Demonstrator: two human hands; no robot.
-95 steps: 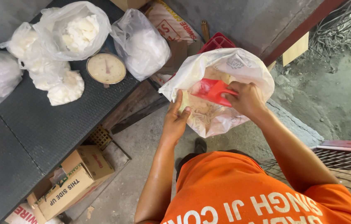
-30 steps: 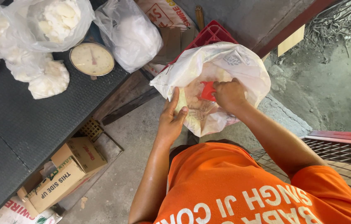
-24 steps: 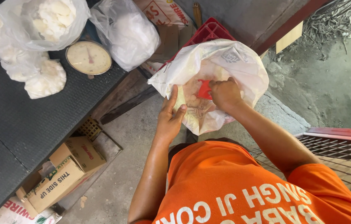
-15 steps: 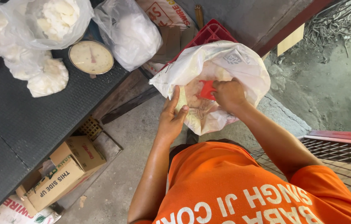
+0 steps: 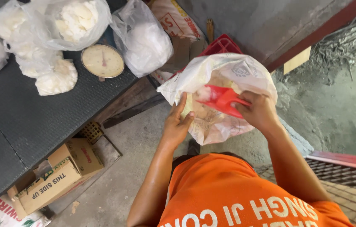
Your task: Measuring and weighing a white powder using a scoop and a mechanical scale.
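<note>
A large white plastic sack point(image 5: 228, 71) stands open in front of me, with pale powdery stuff inside. My left hand point(image 5: 178, 124) grips the sack's near rim and holds it open. A red plastic scoop point(image 5: 220, 100) is held by its handle in my right hand point(image 5: 258, 111), raised at the sack's mouth with its bowl pointing left. I cannot tell what the scoop carries. My orange shirt fills the bottom of the view.
To the left a dark mat-covered table point(image 5: 39, 122) holds several clear bags of white lumps point(image 5: 75, 21) and a round dial scale point(image 5: 102, 61). A red crate point(image 5: 222, 45) stands behind the sack. Cardboard boxes point(image 5: 56, 178) lie under the table. A metal grate point(image 5: 350, 172) is at right.
My right hand has lifted the red scoop from deep inside the sack up to its mouth. My left hand keeps hold of the rim.
</note>
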